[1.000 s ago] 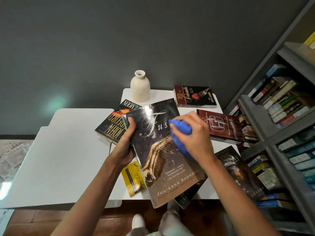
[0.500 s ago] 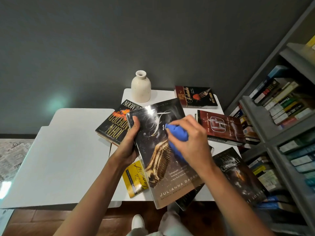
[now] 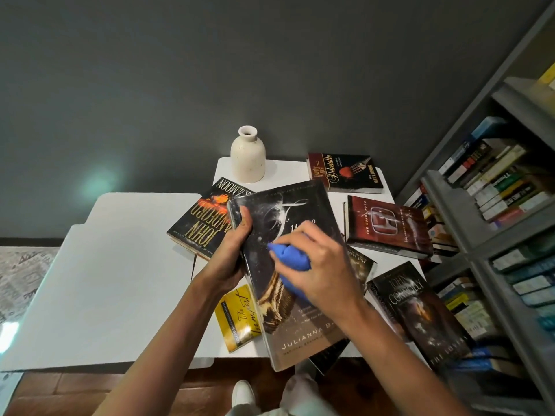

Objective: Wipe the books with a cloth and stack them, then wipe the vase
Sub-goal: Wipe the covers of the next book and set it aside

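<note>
Gripping the left side of the one raised book [image 3: 300,334], my left hand [image 3: 229,256] had its fingers curled behind it and its thumb on the cover. The book's lower end overhung the near edge of the desk [image 3: 120,280]. My right hand [image 3: 324,265] held one blue cloth [image 3: 289,261] bunched in closed fingers against the cover's middle. I counted six more books [image 3: 387,226] lying flat on the desk. One was mostly hidden under the raised book, its title unreadable. One cream vase [image 3: 247,157] stood upright at the far edge. The bookshelf [image 3: 480,235] at right was cut off.
</note>
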Demonstrator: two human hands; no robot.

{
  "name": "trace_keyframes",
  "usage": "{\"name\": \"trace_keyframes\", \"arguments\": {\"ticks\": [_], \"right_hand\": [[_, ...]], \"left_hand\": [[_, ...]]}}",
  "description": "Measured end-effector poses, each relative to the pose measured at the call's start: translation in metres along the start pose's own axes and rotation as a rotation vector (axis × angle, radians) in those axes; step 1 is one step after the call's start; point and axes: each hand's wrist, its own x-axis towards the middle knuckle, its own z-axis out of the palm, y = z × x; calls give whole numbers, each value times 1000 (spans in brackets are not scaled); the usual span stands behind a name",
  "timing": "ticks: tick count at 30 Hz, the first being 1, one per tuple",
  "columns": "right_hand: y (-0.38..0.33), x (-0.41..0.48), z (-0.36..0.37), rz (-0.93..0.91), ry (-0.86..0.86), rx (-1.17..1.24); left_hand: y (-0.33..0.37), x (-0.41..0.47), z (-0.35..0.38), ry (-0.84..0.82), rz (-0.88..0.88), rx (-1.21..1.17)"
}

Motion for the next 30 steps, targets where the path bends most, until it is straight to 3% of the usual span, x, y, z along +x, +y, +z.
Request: {"name": "trace_keyframes", "arguments": {"ticks": [4, 9, 14, 18, 20, 25, 30], "right_hand": [[15, 19, -5, 101, 164, 32], [-6, -1, 1, -37, -44, -24], [19, 25, -5, 123, 188, 16], [-16, -1, 11, -84, -69, 17], [-14, 0, 12, -108, -119, 31], [12, 35, 2, 65, 171, -14], [-9, -2, 19, -113, -75, 63]], "left_hand": [[-2, 0, 1, 38, -3, 39], [-3, 0, 0, 21, -15, 41], [-2, 1, 1, 32, -3, 68], [-3, 4, 1, 5, 11, 65], [-4, 3, 1, 22, 14, 78], [-6, 2, 5, 16, 23, 54], [-8, 2, -1, 56, 42, 115]]}}
